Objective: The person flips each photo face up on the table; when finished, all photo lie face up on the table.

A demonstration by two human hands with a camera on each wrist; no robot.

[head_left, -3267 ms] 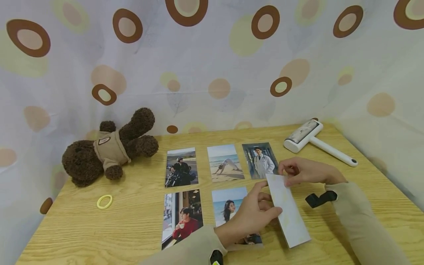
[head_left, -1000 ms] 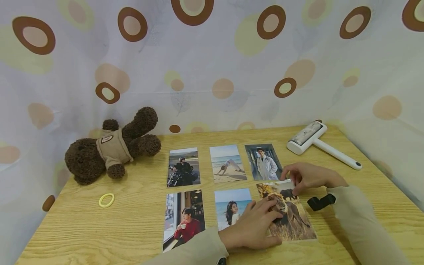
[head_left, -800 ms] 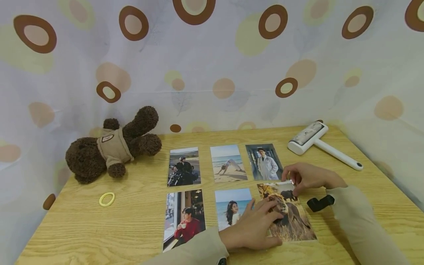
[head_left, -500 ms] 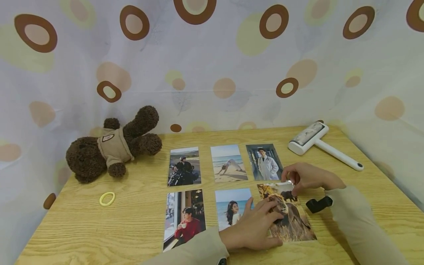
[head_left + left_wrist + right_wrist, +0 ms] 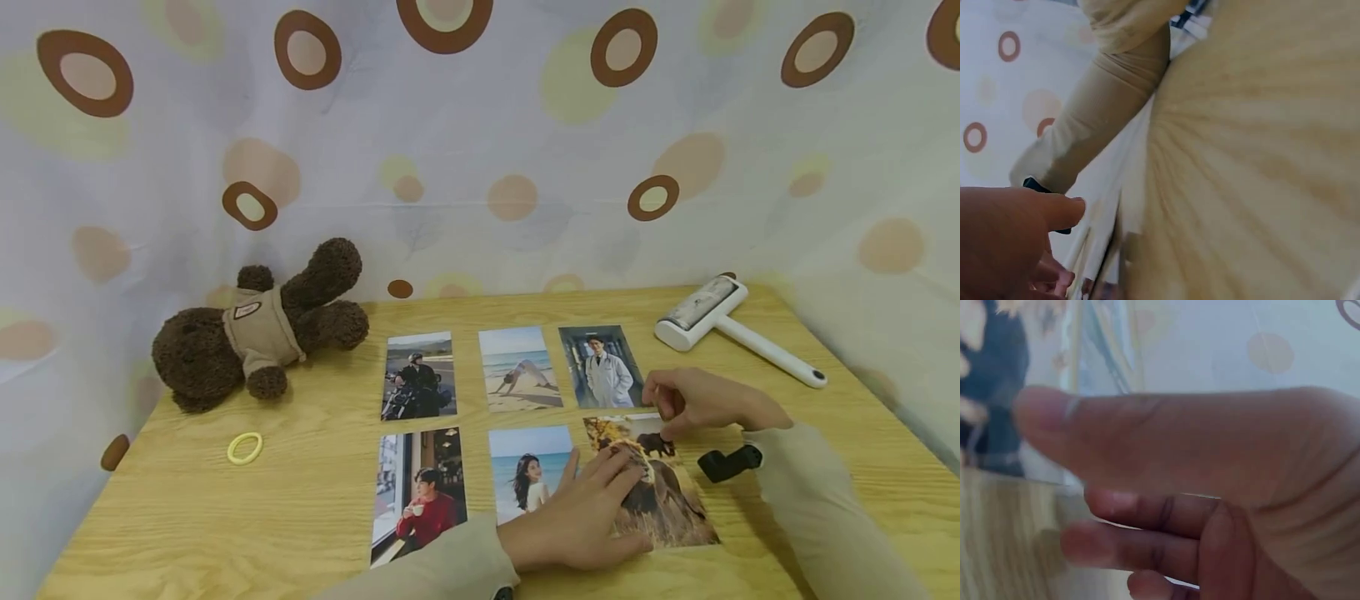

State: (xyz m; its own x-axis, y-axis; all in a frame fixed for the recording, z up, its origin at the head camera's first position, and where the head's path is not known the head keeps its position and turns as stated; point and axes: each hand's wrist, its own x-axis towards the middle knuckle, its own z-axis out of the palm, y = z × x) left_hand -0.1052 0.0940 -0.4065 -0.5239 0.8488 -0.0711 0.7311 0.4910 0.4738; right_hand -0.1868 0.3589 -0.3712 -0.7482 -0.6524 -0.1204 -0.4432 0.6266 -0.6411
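A photo of a lion with other animals lies on the wooden table at the front right of a group of photos. My left hand rests on its left part, fingers spread and fairly straight, hiding some of the lion. At the photo's upper right corner is my right hand, thumb at the edge and fingers curled; it seems to hold that corner, though the contact is partly hidden. In the right wrist view, the thumb stretches above the bent fingers. Just left is the photo of a person at the sea, partly covered.
Other photos show a motorcyclist, a beach pose, a doctor and a coffee drinker. A teddy bear and yellow ring lie left. A white lint roller lies at the back right.
The lion photo, first tilted up with its pale back showing, now lies picture up. My left hand went from holding its edge to resting on it; lately both hands barely moved.
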